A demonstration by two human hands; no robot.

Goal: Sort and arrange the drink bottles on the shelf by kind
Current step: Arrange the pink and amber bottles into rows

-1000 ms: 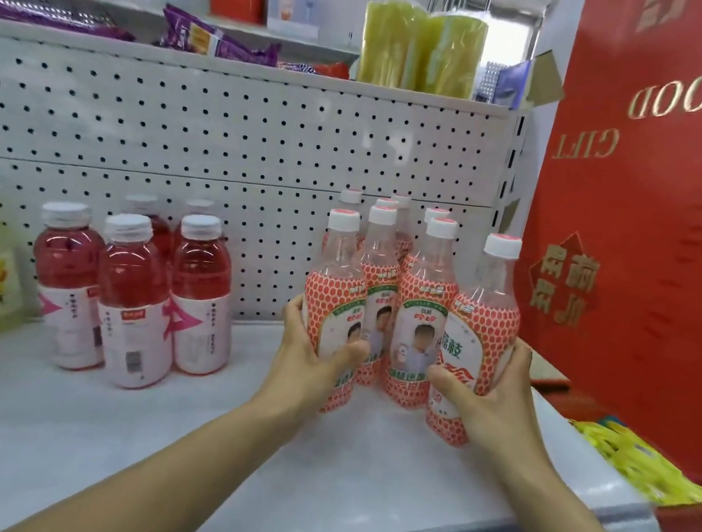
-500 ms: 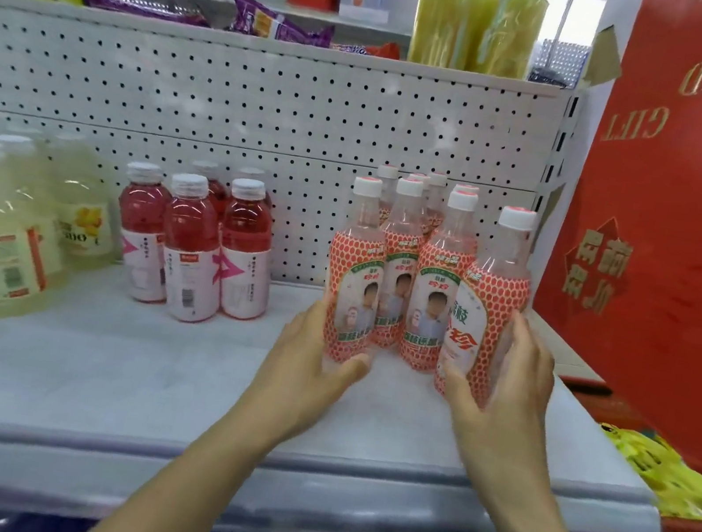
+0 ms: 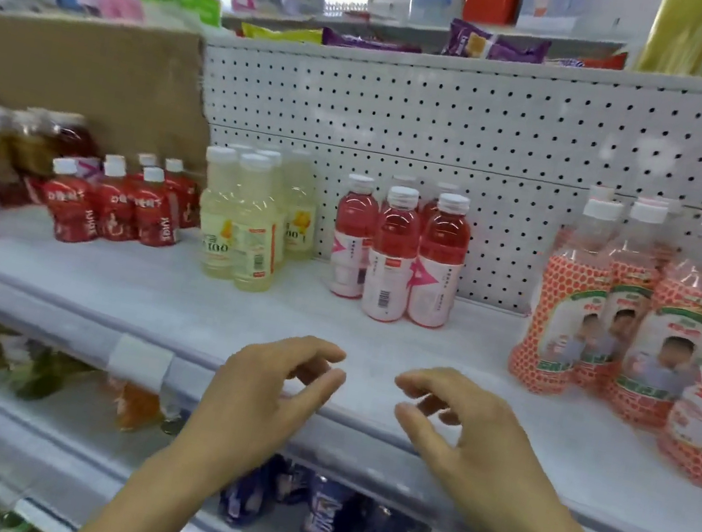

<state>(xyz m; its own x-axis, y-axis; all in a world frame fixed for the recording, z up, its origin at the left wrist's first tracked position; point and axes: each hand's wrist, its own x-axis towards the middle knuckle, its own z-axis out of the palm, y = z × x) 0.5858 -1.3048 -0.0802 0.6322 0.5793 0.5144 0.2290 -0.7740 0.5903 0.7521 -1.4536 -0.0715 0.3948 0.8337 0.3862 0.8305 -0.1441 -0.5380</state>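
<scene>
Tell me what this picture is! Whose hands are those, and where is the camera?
No machine here: a person wears a camera on their head, so you see what they see, looking down at their own hands. The left hand and right hand float above the front of a shop shelf, fingers loosely curled, holding nothing. On the shelf stand drinks in groups: small red bottles toward the left, then yellow bottles, then pink bottles, and tall orange-dotted bottles at the right. The person is sorting them by kind.
</scene>
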